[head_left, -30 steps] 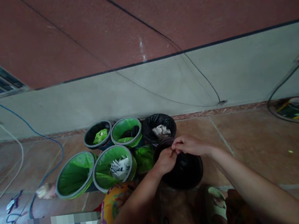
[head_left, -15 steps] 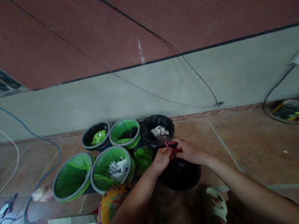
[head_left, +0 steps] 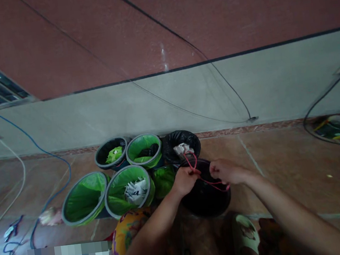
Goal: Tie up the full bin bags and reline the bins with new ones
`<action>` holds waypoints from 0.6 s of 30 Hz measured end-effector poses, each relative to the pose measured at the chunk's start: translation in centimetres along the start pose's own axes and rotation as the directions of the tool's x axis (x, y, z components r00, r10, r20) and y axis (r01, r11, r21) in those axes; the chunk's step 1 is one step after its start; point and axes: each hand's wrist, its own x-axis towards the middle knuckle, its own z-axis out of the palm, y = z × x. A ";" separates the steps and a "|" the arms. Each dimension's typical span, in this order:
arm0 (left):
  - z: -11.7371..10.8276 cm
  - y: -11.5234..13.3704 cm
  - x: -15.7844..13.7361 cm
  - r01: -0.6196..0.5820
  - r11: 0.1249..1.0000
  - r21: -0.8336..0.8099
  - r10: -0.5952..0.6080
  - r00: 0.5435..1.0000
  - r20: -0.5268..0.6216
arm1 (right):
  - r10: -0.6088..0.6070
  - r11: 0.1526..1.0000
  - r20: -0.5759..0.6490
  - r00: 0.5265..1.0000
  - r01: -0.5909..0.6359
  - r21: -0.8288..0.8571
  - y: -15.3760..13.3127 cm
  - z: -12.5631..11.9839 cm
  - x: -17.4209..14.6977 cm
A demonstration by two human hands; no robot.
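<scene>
The left hand (head_left: 187, 181) is pinched on a thin, pink, string-like cord (head_left: 196, 160), above a round black bin (head_left: 206, 201). One loop rises beyond this hand; another part extends below the curled right hand (head_left: 226, 171), whose grip I cannot tell.

Legible lettering: none; crumpled white paper scraps (head_left: 133, 189) in round, grey-rimmed bin (head_left: 106, 199) with green plastic liner (head_left: 115, 187): dark marks (head_left: 137, 193), unreadable
</scene>
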 end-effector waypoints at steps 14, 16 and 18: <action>-0.5 0.3 -0.8 -0.486 0.574 0.659 0.512 0.841 0.174 | -0.240 0.899 -0.034 0.970 0.235 0.369 -1.7 2.8 1.4; -0.3 0.1 -0.8 -0.469 0.562 0.681 0.524 0.839 0.146 | -0.211 0.906 -0.036 0.977 0.209 0.367 -1.6 2.6 1.3; -0.1 0.0 -0.9 -0.454 0.560 0.693 0.553 0.828 0.095 | -0.187 0.909 -0.009 0.982 0.177 0.379 -1.5 2.4 1.3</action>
